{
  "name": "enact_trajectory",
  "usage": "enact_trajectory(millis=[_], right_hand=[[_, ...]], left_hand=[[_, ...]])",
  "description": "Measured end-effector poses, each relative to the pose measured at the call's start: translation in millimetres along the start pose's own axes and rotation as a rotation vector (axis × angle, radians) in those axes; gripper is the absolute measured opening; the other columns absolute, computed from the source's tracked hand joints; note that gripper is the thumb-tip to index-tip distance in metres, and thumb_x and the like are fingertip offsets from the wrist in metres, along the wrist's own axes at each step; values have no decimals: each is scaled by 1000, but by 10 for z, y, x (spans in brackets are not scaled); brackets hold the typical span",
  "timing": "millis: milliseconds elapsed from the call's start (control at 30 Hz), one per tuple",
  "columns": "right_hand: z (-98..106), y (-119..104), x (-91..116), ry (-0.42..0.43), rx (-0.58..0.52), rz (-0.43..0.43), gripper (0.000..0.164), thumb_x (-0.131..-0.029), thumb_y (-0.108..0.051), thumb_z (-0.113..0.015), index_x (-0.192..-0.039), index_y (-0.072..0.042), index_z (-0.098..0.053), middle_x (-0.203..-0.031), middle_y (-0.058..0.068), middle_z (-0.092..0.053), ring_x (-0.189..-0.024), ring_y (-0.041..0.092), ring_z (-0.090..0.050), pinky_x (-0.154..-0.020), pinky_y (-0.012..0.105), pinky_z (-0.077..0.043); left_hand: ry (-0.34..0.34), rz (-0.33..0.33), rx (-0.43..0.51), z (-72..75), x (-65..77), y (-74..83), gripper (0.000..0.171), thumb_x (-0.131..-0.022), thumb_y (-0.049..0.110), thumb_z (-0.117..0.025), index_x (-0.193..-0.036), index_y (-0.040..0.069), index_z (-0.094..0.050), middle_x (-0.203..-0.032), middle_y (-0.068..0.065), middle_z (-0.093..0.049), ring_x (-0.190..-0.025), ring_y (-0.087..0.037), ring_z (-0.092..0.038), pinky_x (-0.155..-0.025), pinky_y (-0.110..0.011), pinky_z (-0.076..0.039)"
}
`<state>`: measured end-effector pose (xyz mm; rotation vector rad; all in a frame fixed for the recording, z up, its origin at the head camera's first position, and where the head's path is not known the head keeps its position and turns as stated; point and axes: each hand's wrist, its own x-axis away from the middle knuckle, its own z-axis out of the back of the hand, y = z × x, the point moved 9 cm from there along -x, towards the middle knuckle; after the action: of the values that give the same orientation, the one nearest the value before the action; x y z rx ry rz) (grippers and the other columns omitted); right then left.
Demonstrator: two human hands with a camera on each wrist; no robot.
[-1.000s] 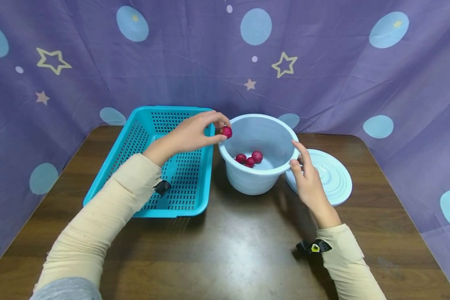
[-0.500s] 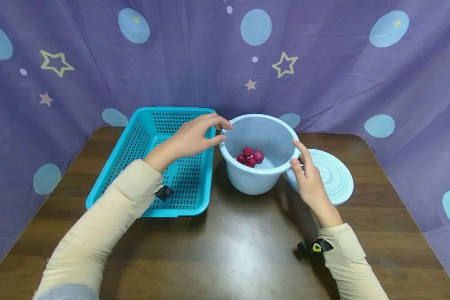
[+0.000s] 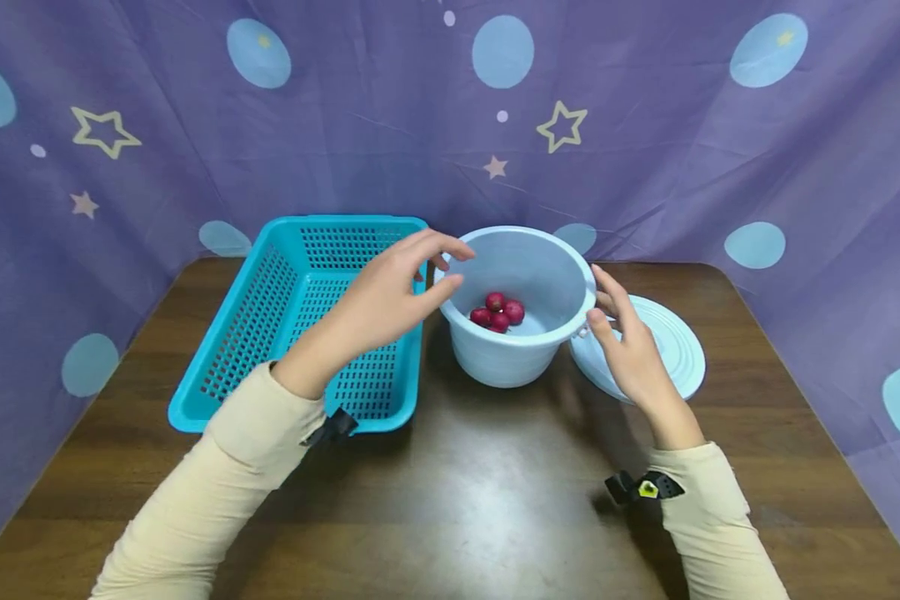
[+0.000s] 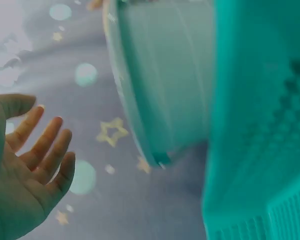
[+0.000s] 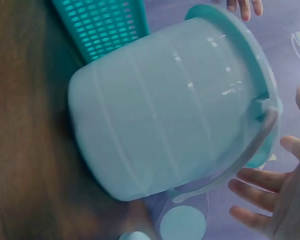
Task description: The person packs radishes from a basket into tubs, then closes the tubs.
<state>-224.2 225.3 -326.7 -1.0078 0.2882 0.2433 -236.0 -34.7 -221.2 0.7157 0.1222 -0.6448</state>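
Observation:
Several small round red radishes [image 3: 497, 312] lie together on the bottom of a pale blue bucket [image 3: 501, 367]. My left hand [image 3: 381, 304] hovers at the bucket's left rim, thumb and fingers spread with nothing between them; the left wrist view shows the palm and loosely bent fingers. At the opposite rim is my right hand [image 3: 633, 354], its fingers parted and relaxed. In the right wrist view those fingertips are close to the bucket's handle [image 5: 240, 161], which hangs down along the side.
A turquoise slotted basket [image 3: 412, 392] stands left of the bucket, under my left forearm. The round pale blue lid [image 3: 678, 350] lies on the wooden table [image 3: 480, 517] behind my right hand. A purple patterned curtain [image 3: 390, 125] hangs along the table's back edge.
The radish pinched in my left hand has dropped into the bucket among the others. My left fingers have spread wider, and my right hand has loosened and shifted slightly right from the rim.

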Motion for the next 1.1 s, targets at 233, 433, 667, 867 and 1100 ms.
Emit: enact_trajectory(millis=[233, 433, 667, 867, 1100], right_hand=[[211, -52, 9, 89, -64, -29, 48, -106, -27, -48, -152, -17, -39, -136, 14, -57, -122, 14, -54, -96, 27, -40], [355, -31, 61, 79, -96, -8, 47, -104, -18, -52, -149, -11, -42, -133, 16, -59, -112, 1, -55, -93, 17, -41], [549, 150, 207, 90, -324, 19, 44, -99, -1, -56, -142, -6, -51, -125, -1, -65, -112, 10, -61, -95, 16, -42], [698, 329, 324, 77, -271, 35, 46, -96, 4, -58, -141, -4, -52, -130, 1, -63, -117, 12, -59, -94, 16, -43], [803, 656, 393, -30, -67, -30, 53, -95, -1, -63, -146, -8, -49, -138, -2, -57, -121, 2, -52, -93, 12, -42]], left_hand=[[47, -55, 130, -119, 217, 419, 23, -98, 19, -62, -121, 19, -65, -107, 10, -59, -93, -8, -52, -72, -32, -49], [20, -117, 249, -436, 360, 628, 23, -98, 17, -63, -121, 17, -65, -112, 12, -61, -101, -5, -57, -85, -31, -51], [-168, -99, 148, -1114, 492, 678, 28, -100, 30, -60, -128, 28, -62, -122, 13, -61, -113, -1, -54, -96, -27, -45], [-264, -50, 71, -1552, 454, 560, 42, -99, 38, -60, -139, 27, -54, -141, 12, -50, -131, -5, -44, -106, -32, -40], [-335, 43, 101, -1980, 344, 377, 58, -98, 39, -62, -149, 20, -42, -153, 3, -37, -141, -14, -35, -110, -36, -36]])
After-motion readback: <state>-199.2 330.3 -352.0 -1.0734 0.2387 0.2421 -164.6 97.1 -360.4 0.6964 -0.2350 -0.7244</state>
